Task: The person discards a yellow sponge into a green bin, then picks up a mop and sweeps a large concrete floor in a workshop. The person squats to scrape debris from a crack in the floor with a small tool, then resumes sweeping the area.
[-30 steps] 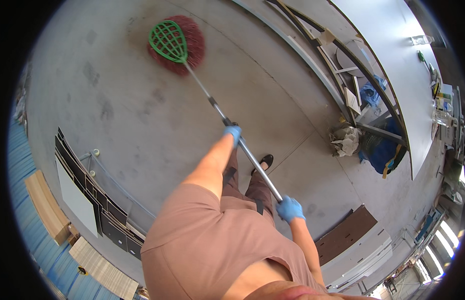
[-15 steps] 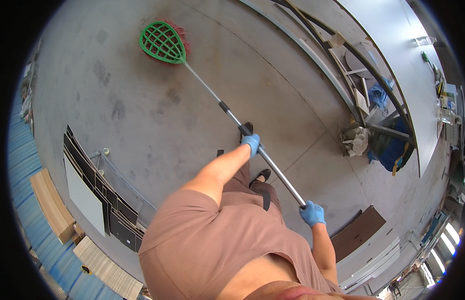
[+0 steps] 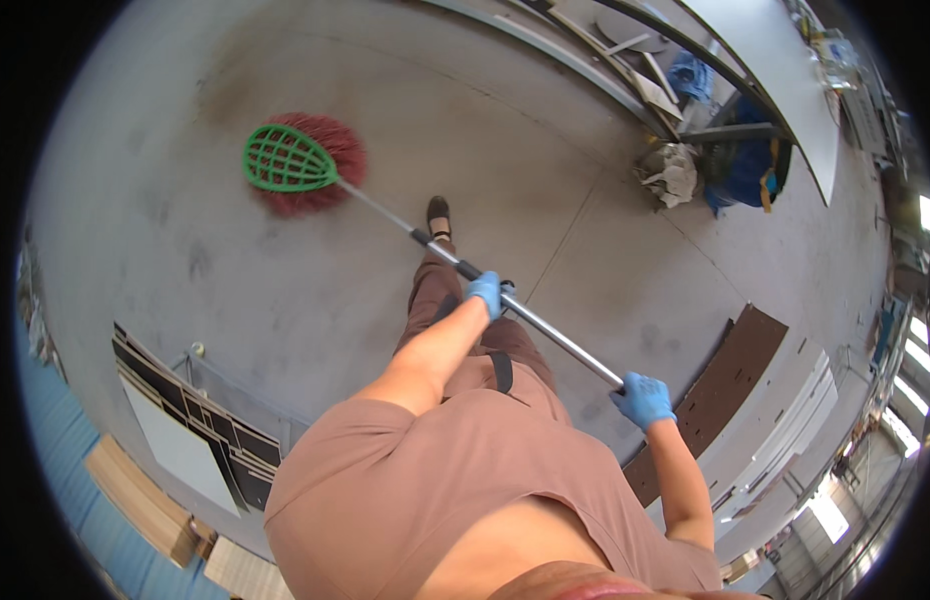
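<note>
The left hand and right hand, both blue-gloved, are closed around a long-handled broom.
The left clamps the metal pole just below a dark collar, the right wraps its near end, and the two grips stand well apart; beyond the left hand, a dark shoe is near the pole, and the green lattice frame and red bristles lie over the concrete floor, ahead and to the left.

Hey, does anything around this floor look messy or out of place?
Yes: crumpled pale material, possibly paper, lies beside the blue bag like loose litter. Dark smudges also mar the grey floor near the red-bristled broom head.
</note>
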Demonstrator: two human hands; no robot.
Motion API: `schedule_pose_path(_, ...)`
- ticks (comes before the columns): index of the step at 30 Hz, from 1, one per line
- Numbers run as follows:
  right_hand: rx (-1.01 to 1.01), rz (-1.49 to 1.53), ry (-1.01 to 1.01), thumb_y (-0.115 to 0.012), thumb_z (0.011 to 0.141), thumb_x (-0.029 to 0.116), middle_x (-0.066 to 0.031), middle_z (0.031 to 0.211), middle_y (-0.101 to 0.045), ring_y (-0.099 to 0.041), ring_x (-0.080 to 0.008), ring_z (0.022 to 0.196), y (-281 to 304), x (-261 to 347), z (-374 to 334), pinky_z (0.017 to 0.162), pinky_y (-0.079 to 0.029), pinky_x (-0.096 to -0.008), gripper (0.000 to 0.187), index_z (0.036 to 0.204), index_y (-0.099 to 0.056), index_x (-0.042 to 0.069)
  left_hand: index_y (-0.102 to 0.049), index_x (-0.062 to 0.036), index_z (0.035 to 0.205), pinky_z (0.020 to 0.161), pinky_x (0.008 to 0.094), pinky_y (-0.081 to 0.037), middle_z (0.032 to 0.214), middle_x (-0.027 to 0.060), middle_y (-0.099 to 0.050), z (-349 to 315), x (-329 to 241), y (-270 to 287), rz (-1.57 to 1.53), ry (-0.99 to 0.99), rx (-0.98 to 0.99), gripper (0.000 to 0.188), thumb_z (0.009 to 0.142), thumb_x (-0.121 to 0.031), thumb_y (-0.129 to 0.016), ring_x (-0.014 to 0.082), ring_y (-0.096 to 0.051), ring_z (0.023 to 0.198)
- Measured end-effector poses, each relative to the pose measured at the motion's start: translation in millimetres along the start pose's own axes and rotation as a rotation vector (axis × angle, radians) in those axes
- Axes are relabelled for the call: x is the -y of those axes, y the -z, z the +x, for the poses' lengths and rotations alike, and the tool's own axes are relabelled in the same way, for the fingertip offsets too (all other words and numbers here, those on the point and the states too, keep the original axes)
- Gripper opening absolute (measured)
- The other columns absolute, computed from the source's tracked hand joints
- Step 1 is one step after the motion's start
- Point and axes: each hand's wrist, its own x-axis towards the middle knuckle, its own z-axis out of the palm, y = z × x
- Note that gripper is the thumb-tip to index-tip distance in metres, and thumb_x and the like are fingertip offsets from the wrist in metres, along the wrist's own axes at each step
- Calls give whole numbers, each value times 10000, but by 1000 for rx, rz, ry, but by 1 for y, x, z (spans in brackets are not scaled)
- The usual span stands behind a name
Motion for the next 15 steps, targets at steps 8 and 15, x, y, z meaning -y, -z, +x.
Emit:
schedule_pose_path(8, 149, 71, 105, -655, 859, 401, -174, 928, -719, -691, -346, 917, 110, 131, 107, 813, -530, -444, 349, 902, -704, 58, -469, -54, 1167, 619, 455, -581, 831, 159, -633, 28, -175, 33, -74, -39, -34, 416, 967, -396, -599, 326, -641, 690)
schedule_pose_path(15, 219, 154, 156, -611, 878, 391, -212, 957, -708, -679, -390, 913, 195, 207, 172, 801, -532, -464, 391, 963, -662, 13, -620, 35, 1060, 909, 468, -587, 1036, 180, -708, 24, -307, 35, -205, -121, 95, 504, 951, -456, -577, 363, -679, 955)
